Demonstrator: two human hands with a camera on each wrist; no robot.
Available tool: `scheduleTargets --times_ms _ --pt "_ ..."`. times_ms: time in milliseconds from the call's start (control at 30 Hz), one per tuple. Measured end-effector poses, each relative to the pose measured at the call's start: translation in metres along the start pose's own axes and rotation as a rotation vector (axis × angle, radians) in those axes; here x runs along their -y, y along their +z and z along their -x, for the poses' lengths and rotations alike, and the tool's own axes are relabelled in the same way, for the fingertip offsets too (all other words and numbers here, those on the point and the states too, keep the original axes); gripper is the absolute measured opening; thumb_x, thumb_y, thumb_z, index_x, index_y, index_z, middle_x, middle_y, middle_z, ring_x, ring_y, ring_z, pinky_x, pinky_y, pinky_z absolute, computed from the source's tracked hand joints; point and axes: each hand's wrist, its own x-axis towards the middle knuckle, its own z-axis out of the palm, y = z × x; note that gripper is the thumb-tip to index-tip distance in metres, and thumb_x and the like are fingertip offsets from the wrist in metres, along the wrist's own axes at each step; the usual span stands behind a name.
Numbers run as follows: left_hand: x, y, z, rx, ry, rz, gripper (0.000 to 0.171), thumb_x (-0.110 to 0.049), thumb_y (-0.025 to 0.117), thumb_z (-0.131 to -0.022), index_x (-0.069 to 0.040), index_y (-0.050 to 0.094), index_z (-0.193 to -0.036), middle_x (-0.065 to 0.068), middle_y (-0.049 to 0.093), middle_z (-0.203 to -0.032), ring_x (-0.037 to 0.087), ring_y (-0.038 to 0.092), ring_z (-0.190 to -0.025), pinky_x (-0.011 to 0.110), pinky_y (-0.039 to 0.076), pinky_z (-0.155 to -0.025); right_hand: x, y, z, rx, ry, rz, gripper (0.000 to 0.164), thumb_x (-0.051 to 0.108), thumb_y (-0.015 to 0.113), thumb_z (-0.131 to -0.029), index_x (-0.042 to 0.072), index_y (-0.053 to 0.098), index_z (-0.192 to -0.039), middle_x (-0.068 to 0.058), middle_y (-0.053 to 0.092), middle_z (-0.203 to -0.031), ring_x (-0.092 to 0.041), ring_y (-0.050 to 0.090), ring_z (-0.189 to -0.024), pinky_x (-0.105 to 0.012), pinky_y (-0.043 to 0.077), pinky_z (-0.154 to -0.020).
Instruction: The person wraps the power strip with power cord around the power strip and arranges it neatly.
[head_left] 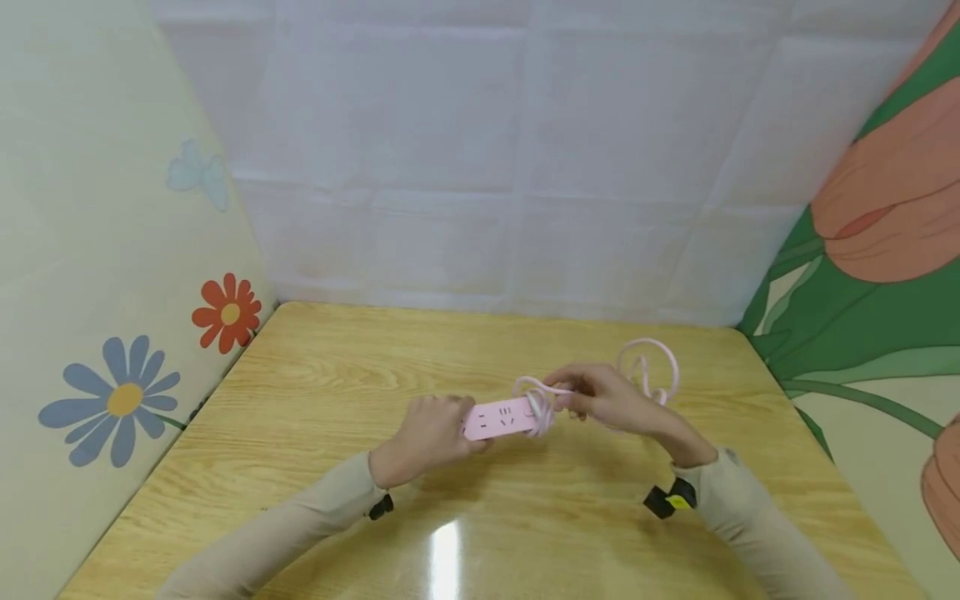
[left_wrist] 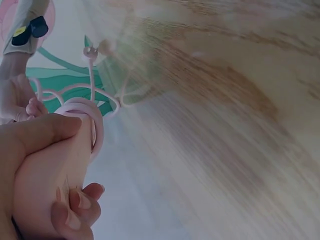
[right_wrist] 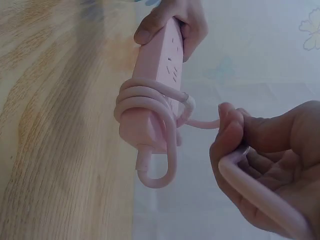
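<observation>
A pink power strip (head_left: 495,419) is held above the table, its socket face up in the head view. My left hand (head_left: 429,437) grips its left end, thumb on one side and fingers curled round the other. Several turns of pink cord (right_wrist: 145,100) wrap the strip's far end, where the cord comes out and bends back in a loop. With thumb and fingertips, my right hand (head_left: 607,398) pinches the cord a short way off the strip. Beyond that hand the loose cord (head_left: 677,379) curves in a loop; its plug shows in the left wrist view (left_wrist: 90,52).
The wood-grain table (head_left: 337,367) lies below both hands. A white sheet (head_left: 405,167) hangs behind it. Flower-painted panels stand at the left (head_left: 90,250) and the right (head_left: 885,400). Each wrist wears a small black device (head_left: 662,502).
</observation>
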Motion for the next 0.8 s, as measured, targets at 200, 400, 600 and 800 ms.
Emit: scheduleTargets --times_ms 200,400,600,800 --pt "0.005 -0.004 -0.002 -0.068 0.036 -0.068 0.046 -0.050 0.078 -0.079 -0.006 0.066 -0.086 -0.003 0.056 -0.062 0.006 0.042 -0.044 0.015 0.030 -0.036 -0.003 0.004 -0.002 0.068 0.014 -0.118 0.014 -0.005 0.053 -0.099 -0.014 0.058 -0.108 -0.023 0.067 -0.084 -0.023 0.066 -0.069 -0.037 0.059 -0.061" --pt "0.009 -0.011 -0.004 -0.102 0.030 -0.070 0.047 -0.049 0.079 -0.078 -0.004 0.066 -0.088 -0.001 0.058 -0.064 0.006 0.043 -0.044 0.015 0.030 -0.035 -0.007 0.011 -0.002 0.140 0.040 -0.193 0.022 0.008 0.043 -0.106 -0.008 0.052 -0.119 -0.025 0.062 -0.082 -0.032 0.064 -0.067 -0.050 0.058 -0.059" --pt "0.017 -0.010 -0.002 -0.085 0.014 -0.018 0.047 -0.048 0.079 -0.079 -0.004 0.067 -0.090 -0.002 0.057 -0.064 0.005 0.043 -0.045 0.015 0.030 -0.035 -0.010 0.014 0.000 0.149 -0.003 -0.139 0.035 0.009 0.038 -0.108 -0.007 0.048 -0.137 -0.027 0.063 -0.092 -0.033 0.062 -0.070 -0.038 0.055 -0.055" --pt "0.027 -0.010 -0.002 -0.081 -0.058 0.104 0.042 -0.045 0.082 -0.076 -0.007 0.066 -0.085 -0.007 0.051 -0.059 0.004 0.040 -0.044 0.016 0.030 -0.036 -0.012 0.017 0.003 0.230 0.017 -0.216 0.047 0.010 0.030 -0.109 0.002 0.023 -0.156 -0.032 0.059 -0.113 -0.034 0.064 -0.075 -0.035 0.052 -0.054"
